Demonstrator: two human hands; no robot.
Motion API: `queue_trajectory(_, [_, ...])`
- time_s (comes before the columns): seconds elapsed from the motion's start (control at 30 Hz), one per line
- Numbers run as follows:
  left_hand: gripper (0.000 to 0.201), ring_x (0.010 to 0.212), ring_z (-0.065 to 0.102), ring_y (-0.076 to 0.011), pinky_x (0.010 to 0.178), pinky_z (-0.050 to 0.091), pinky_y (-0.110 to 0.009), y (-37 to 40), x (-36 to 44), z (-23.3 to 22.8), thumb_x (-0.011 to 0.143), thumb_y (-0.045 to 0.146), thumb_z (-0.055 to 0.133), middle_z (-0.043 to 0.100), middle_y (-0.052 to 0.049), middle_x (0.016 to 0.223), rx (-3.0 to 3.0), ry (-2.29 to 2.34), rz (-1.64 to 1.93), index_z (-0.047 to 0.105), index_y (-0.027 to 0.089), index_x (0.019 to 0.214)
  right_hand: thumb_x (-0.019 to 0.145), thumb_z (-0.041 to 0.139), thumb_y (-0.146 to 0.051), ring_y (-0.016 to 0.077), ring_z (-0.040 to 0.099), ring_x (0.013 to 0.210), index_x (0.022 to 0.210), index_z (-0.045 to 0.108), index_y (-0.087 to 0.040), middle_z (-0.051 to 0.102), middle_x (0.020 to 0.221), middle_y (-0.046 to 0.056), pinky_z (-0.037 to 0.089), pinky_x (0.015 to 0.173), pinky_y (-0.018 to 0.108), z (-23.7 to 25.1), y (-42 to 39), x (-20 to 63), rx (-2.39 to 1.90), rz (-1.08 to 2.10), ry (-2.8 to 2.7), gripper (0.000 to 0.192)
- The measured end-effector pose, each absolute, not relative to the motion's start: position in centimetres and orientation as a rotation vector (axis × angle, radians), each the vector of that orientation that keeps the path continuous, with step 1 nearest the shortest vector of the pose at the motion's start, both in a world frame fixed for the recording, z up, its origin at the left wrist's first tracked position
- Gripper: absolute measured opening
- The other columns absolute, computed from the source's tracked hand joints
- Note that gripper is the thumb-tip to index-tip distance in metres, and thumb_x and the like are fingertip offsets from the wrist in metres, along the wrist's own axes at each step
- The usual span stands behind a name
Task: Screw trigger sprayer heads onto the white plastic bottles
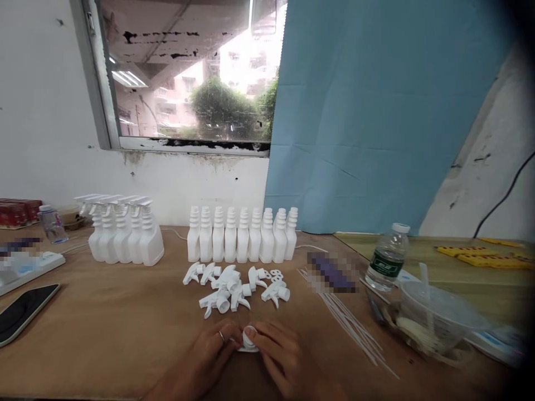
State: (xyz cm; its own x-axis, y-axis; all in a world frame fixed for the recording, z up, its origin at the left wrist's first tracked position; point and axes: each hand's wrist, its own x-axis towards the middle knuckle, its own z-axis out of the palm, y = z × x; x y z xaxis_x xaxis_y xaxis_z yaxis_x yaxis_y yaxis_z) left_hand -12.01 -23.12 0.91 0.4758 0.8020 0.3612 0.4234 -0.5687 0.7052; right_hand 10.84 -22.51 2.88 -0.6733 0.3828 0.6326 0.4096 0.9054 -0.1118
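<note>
- Left hand (pixel 215 348) and right hand (pixel 278 348) pinch a white sprayer piece (pixel 249 338) between their fingers near the table's (pixel 108 345) front edge, probably steadying it.
- Loose trigger heads (pixel 229 280) lie just beyond, apparently for easy reach.

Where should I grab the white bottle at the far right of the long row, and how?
Probably pinch the bottle by its narrow, ridged neck, coming from the right: it stands upright with the neck sticking up, and the next bottle crowds its left side.

A blue sheet (pixel 355 117) hangs beside the metal-framed window (pixel 190 72).
</note>
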Motion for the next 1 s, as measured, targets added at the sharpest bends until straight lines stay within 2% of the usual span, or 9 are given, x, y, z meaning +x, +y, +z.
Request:
queue_trajectory(0.13, [0.014,0.091,0.061,-0.0143,0.084,0.047,-0.022,-23.1,-12.1,0.9,0.096,0.023,0.046,0.066,0.001,0.1,2.188,1.08,0.916,0.054,0.025,0.107,0.088,0.048,-0.01,0.0201,0.065,0.098,0.122,0.058,-0.019,0.068,0.112,0.01,0.053,0.088,0.033,2.8,-22.6,10.7,-0.635,-0.045,-2.338,0.037])
queue_trajectory(0.23, [0.032,0.104,0.059,-0.0154,0.092,0.045,-0.024,-23.4,-12.1,1.2,0.095,0.023,0.05,0.061,0.0,0.119,2.271,1.034,0.86,0.046,0.031,0.126,0.089,0.052,-0.014,0.0196,0.065,0.099,0.117,0.061,-0.021,0.068,0.11,0.009,0.053,0.09,0.032,2.3,-22.4,10.6,-0.705,0.013,-2.299,0.03])
queue_trajectory(0.3, [0.039,0.109,0.058,-0.0159,0.095,0.044,-0.025,-23.6,-12.1,1.3,0.093,0.023,0.052,0.058,0.001,0.125,2.33,1.017,0.834,0.042,0.034,0.13,0.09,0.053,-0.016,0.0192,0.064,0.099,0.116,0.061,-0.022,0.068,0.11,0.007,0.052,0.09,0.031,2.0,-22.3,10.5,-0.744,0.082,-2.279,0.028])
queue_trajectory(0.53, [0.035,0.106,0.059,-0.0161,0.093,0.046,-0.025,-23.4,-11.9,0.7,0.093,0.027,0.055,0.06,0.001,0.121,2.345,1.112,0.84,0.045,0.032,0.126,0.091,0.053,-0.016,0.0175,0.061,0.103,0.119,0.056,-0.024,0.066,0.111,0.005,0.049,0.092,0.029,2.0,-22.4,10.0,-0.803,0.319,-2.258,0.029])
queue_trajectory(0.63, [0.031,0.103,0.06,-0.0162,0.091,0.047,-0.026,-23.3,-11.9,0.6,0.093,0.028,0.054,0.062,0.001,0.117,2.375,1.129,0.843,0.046,0.031,0.123,0.091,0.053,-0.019,0.0174,0.063,0.095,0.115,0.056,-0.024,0.067,0.102,0.004,0.051,0.086,0.028,2.0,-22.4,9.9,-0.849,0.349,-2.229,0.024])
queue_trajectory(0.77, [0.027,0.102,0.06,-0.0166,0.09,0.047,-0.026,-23.3,-11.8,0.9,0.094,0.027,0.052,0.061,-0.001,0.117,2.415,1.13,0.821,0.049,0.03,0.121,0.091,0.053,-0.018,0.0182,0.062,0.094,0.107,0.059,-0.023,0.066,0.1,0.004,0.05,0.087,0.029,2.1,-22.5,9.9,-0.831,0.324,-2.254,0.018])
queue_trajectory(1.0, [0.023,0.102,0.06,-0.0155,0.09,0.047,-0.024,-23.4,-11.7,1.7,0.096,0.025,0.049,0.061,0.0,0.116,2.444,1.053,0.805,0.051,0.029,0.118,0.089,0.053,-0.015,0.0198,0.062,0.098,0.11,0.06,-0.022,0.067,0.107,0.006,0.05,0.09,0.032,2.3,-22.7,9.8,-0.802,0.212,-2.309,0.023])
